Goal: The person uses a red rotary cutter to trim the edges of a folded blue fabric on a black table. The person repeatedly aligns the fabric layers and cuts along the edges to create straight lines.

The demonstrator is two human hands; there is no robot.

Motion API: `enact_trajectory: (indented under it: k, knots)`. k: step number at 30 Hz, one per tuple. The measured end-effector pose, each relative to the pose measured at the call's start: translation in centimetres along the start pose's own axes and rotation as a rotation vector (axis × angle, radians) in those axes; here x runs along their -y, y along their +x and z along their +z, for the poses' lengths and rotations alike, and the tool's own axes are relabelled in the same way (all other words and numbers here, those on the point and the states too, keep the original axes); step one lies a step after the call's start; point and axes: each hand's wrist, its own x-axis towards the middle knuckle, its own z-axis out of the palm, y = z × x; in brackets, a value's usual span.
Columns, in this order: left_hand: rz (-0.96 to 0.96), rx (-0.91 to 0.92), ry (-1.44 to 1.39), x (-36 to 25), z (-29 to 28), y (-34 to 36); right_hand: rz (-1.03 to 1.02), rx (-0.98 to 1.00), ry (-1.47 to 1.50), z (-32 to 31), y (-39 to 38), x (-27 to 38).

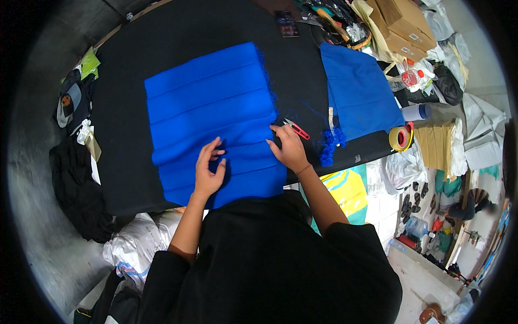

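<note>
A bright blue cloth (210, 92) with crosswise creases lies spread on the black-covered table, its near end reaching over the front edge. Loose threads fray along its right side. My left hand (209, 170) rests over the near part of the cloth, fingers apart and holding nothing visible. At the cloth's right edge is my right hand (290, 147), thumb and forefinger spread, the fingertips by the frayed border. Red-handled thread snips (297, 129) lie just beyond my right hand. Farther right sits a tangle of blue threads (330, 147).
A folded blue cloth (361, 92) lies at the table's right, with rolls of tape (400, 139) by its corner. A phone (286, 24) is at the far side. Cardboard boxes (402, 27) and bags crowd the right. Black fabric (78, 183) hangs at the left edge.
</note>
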Motion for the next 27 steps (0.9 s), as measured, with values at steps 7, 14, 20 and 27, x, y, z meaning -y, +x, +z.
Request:
enact_trajectory:
  k: [7, 14, 20, 27]
  knots:
    - [-0.116, -0.352, 0.568, 7.2, -5.3, -2.8, -0.040, -0.001, -0.045, 0.8, 1.5, -1.1]
    - [-0.411, -0.444, 0.601, 6.6, -5.3, -0.4, -0.024, 0.081, 0.047, 0.8, 1.2, -1.3]
    - [-0.434, -0.511, 0.844, 6.5, -2.1, -0.7, 0.434, 0.060, 0.906, 0.5, 0.5, -3.1]
    - [-0.430, -0.482, 0.911, 7.2, -1.7, -0.8, 0.621, -0.172, 1.025, -4.7, 0.1, -5.4]
